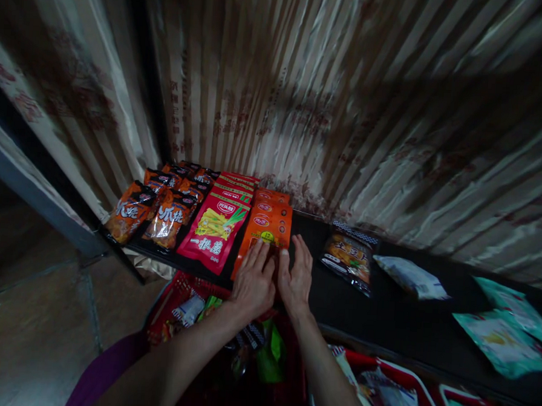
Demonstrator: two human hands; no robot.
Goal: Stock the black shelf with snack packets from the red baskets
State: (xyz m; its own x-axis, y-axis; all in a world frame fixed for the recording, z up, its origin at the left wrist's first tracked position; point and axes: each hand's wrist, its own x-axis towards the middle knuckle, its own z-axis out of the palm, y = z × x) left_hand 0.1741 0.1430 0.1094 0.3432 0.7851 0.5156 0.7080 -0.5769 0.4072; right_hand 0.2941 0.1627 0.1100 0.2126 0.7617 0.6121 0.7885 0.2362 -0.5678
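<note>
Black shelf [338, 303], running from left of centre to the lower right, is narrow. Orange packets [275, 211] lie overlapped at centre. Left hand [254, 282]: grip loose, fingers flat on the front packet. Right hand [296, 278]: grip open at its right edge. Risks: uneven pressure could skew the overlap; a pull frontward could drop packets into the red basket [181, 282] below.

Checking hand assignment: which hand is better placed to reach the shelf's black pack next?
Right, probably. The right hand is nearer the black pack, with bare shelf between. The left hand lies on the orange stack, the right in its way.
</note>
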